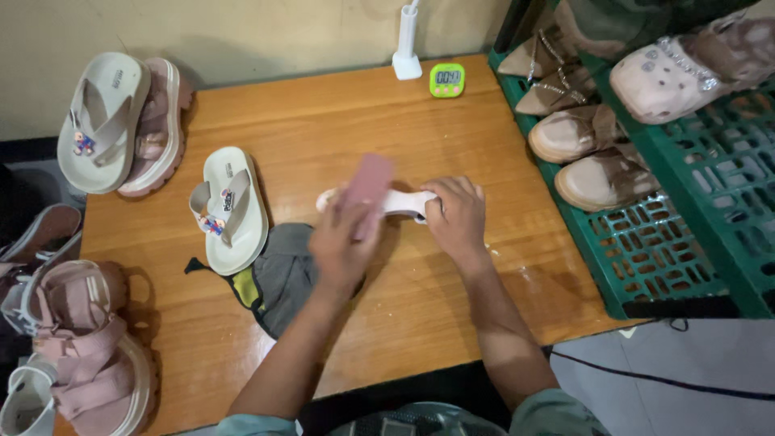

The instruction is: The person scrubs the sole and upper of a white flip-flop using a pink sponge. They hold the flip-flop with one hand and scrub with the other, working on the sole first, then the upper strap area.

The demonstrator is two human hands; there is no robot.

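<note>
Head view: left hand (343,242) closed around pink block (367,192), pressed onto white sandal (395,202) at mid-table; right hand (456,218) clamped on sandal's end. Likely risk: sandal skidding on glossy wooden table (323,113) under hard rubbing, or block slipping onto knuckles.

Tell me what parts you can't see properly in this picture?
Head view only:
- White shoe: mostly covered by the left hand, right hand and blurred pink block.
- Timer digits: too small.
- White stand: top cut off.
- Pink sandals: cut by left edge.
</note>
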